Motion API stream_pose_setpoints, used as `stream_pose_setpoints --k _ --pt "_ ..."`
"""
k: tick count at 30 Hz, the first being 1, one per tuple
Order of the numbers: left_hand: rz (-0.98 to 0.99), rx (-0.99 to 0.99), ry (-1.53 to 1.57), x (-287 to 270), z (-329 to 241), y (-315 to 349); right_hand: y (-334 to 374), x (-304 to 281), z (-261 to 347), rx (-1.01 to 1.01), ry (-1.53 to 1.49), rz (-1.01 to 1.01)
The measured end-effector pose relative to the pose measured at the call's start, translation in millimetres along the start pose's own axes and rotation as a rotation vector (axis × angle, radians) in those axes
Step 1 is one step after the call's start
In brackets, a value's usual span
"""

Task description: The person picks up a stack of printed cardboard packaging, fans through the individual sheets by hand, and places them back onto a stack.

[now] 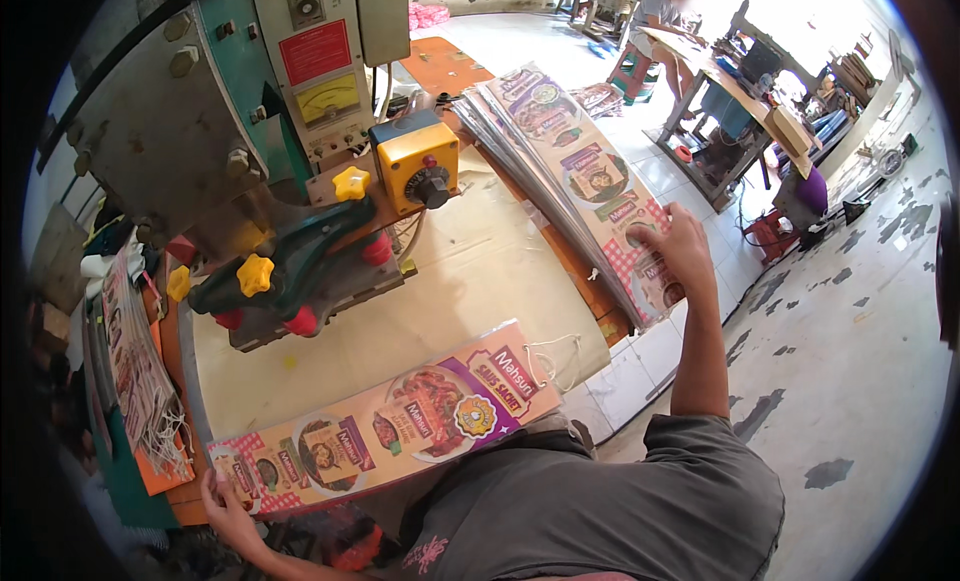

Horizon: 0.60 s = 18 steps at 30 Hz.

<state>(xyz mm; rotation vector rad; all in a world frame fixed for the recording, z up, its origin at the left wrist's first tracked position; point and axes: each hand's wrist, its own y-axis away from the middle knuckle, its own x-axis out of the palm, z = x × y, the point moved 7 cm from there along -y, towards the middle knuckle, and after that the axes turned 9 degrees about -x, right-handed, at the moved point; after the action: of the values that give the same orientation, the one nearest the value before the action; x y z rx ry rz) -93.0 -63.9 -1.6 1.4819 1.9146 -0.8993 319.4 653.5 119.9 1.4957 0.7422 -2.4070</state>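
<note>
A long printed plastic sheet (350, 451) with food pictures lies along the near edge of the worktable, a thin white string loop at its right end. My left hand (228, 508) grips its left end, thumb on top and fingers partly hidden beneath. Far to the right, my right hand (684, 249) is closed at the right edge of a thick stack of similar printed sheets (590, 171), its thumb pressed on the top one. The near sheet lies in front of a heat-press machine (320, 251) with yellow knobs and red feet.
A yellow control box (415, 166) with a black dial juts from the machine. More stringed sheets (140, 351) hang over the table's left side. Beyond the tiled floor (640, 366), a person (660, 16) sits by a cluttered workbench (735, 106).
</note>
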Motion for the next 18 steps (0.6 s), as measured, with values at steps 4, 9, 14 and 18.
stream_pose_setpoints --k 4,9,14,18 --pt "0.197 -0.232 0.045 -1 -25 13 1 -1 -10 0.003 -0.309 -0.024" --pt "0.131 -0.079 0.094 3 -21 17 16 14 -23 0.111 -0.806 0.042" --pt "0.125 -0.034 0.169 -2 -30 20 32 23 23 0.027 -1.413 0.025" --pt "0.003 0.017 0.344 -10 -60 32 47 15 55 -0.028 -1.612 0.017"
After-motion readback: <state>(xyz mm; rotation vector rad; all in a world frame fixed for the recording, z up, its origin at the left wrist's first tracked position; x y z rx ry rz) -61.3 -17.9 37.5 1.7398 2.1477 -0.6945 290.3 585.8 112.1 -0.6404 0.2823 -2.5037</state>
